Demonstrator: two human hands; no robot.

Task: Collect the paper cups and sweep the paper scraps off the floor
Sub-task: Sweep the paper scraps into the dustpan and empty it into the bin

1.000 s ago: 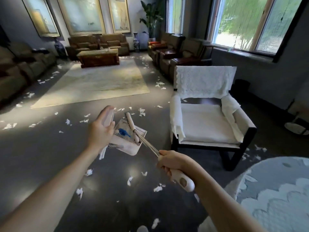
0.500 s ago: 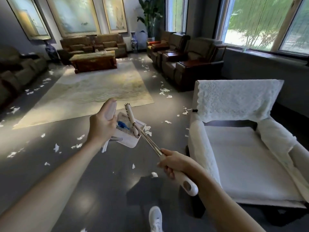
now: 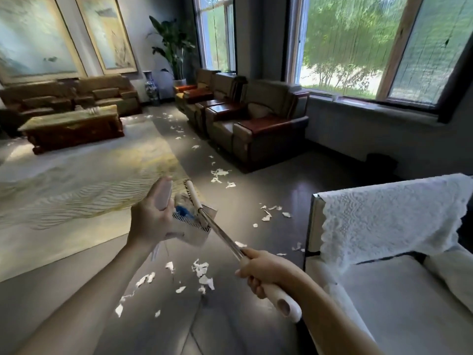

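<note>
While the left hand (image 3: pixel 153 221) is wrapped around the pale upright handle of a translucent grey plastic dustpan (image 3: pixel 194 226), the right hand (image 3: pixel 263 271) is clamped on the white grip of a metal-shafted broom (image 3: pixel 222 237), whose pale head rests across the pan's mouth. Something blue (image 3: pixel 183 210) already lies inside the pan; whether it is a cup or other rubbish I cannot tell. Both tools are held up off the dark polished floor (image 3: pixel 256 329), not sweeping.

Compared with the two views before, the person has walked forward: the white lace-covered armchair (image 3: pixel 384 226), then ahead, now sits close on the right, and the row of brown leather armchairs (image 3: pixel 256 129) on the far right is nearer. The grips on pan and broom look unchanged. That reads as travel to the next dirty patch.

White paper scraps (image 3: pixel 202 274) lie on the floor just beneath the hands, more (image 3: pixel 271 212) between pan and white armchair, and a trail (image 3: pixel 220 174) runs away along the pale rug (image 3: pixel 76 180) toward the far sofas. No paper cup is clearly visible. By my judgement most sweeping remains, and lowering the pan beside the near scraps comes next
</note>
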